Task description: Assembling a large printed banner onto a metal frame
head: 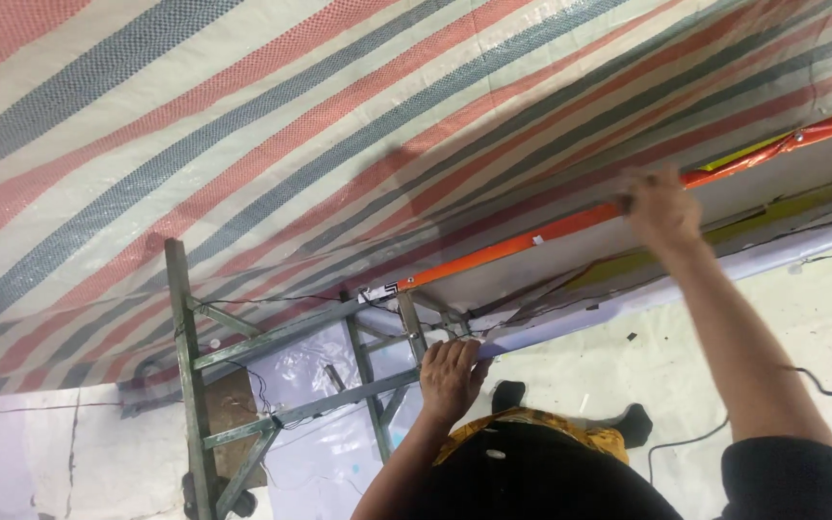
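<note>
My right hand reaches up and grips a long orange bar that runs along the edge of a white panel under a striped tarpaulin. My left hand is lower, with its fingers curled over the edge of a grey metal frame member where thin black wires are bunched. Both forearms are bare. My dark sleeve and a yellow patterned cloth show at the bottom.
A red, grey and white striped tarpaulin fills the top and left. A green-grey metal frame with cross braces stands at lower left. Black cables trail over the pale floor sheet on the right.
</note>
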